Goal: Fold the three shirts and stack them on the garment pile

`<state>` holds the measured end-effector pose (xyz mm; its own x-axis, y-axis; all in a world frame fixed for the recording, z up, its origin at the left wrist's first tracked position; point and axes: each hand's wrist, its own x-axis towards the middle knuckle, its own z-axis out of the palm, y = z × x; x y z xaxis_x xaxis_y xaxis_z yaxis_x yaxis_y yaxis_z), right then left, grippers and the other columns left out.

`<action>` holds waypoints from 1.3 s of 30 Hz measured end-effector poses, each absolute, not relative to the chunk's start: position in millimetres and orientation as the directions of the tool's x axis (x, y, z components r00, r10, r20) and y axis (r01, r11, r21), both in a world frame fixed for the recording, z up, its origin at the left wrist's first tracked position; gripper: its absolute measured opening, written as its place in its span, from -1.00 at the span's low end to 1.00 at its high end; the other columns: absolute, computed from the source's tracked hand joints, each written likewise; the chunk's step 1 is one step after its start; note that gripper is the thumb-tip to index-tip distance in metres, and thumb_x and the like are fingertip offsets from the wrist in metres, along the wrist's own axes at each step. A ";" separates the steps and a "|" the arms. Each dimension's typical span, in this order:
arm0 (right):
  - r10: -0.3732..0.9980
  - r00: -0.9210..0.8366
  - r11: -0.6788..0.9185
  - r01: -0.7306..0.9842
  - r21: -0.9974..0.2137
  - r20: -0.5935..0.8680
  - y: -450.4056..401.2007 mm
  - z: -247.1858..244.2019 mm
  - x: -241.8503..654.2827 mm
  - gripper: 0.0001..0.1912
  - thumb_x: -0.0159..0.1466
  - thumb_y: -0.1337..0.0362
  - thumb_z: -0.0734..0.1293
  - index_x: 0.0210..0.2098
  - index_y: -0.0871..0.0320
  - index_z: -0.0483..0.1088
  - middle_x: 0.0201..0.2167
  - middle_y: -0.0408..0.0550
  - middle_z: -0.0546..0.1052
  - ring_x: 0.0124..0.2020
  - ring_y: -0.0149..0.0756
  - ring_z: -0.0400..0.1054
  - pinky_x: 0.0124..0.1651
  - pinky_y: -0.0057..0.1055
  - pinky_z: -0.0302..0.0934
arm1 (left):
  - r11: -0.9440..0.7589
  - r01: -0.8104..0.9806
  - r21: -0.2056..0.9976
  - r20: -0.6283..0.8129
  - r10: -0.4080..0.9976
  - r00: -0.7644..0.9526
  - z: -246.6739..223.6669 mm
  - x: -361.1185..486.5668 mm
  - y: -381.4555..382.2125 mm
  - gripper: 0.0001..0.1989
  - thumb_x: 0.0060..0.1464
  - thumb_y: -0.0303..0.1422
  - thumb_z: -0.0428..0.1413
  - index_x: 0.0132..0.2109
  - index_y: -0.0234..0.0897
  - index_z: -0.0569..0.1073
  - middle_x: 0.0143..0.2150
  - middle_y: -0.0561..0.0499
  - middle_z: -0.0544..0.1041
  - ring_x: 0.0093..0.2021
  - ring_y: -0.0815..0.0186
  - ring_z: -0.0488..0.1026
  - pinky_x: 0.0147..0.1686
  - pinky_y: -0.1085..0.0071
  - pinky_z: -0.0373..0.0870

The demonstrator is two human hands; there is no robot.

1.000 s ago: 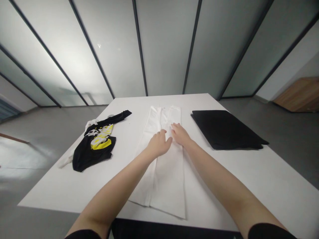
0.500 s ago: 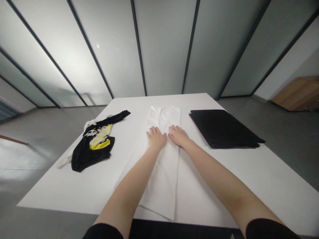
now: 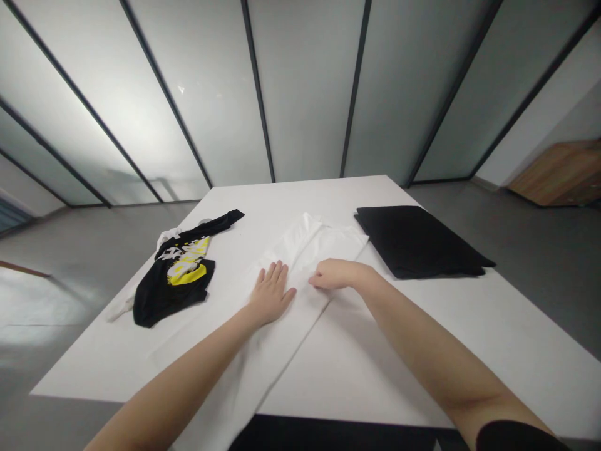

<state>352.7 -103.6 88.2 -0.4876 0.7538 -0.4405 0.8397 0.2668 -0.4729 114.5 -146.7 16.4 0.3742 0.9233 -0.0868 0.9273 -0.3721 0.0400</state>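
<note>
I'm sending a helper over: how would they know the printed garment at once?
On the white table, left of the long white garment, lies a rumpled black garment. Its yellow and white print sets it apart from the plain black pieces on the right.

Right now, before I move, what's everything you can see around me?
White garment: 1, white, table centre
Printed garment: 1, black with yellow and white, table left
White cloth: count unclear, beside the printed one
Folded cloth: 1 stack, black, table right
Table: 1, white, front
Frosted panels: several, grey-white, dark-framed, behind
Floor: grey, around
Wooden object: 1, brown, far right
Bar: 1, brown, far left
Left hand: 1, bare, flat on garment
Right hand: 1, bare, curled at garment
</note>
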 end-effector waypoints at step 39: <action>0.989 0.131 -0.107 0.361 -0.926 -0.063 -3.0 21.0 349.2 -0.73 0.29 0.40 0.39 -0.05 0.21 0.64 -0.30 -0.07 0.64 -0.49 -0.41 0.48 -0.50 -0.57 0.40 | -0.217 0.966 0.138 -0.146 0.961 0.237 53.8 140.9 -141.5 -0.79 0.48 -0.24 0.02 0.05 -0.23 0.46 0.08 -0.15 0.64 0.09 0.10 0.60 0.01 0.27 0.47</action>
<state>349.2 -3.0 21.0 0.1305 0.9894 -0.0634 0.3612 -0.1070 -0.9263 140.9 -141.5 53.8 0.2366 0.9605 -0.1464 0.9663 -0.2169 0.1384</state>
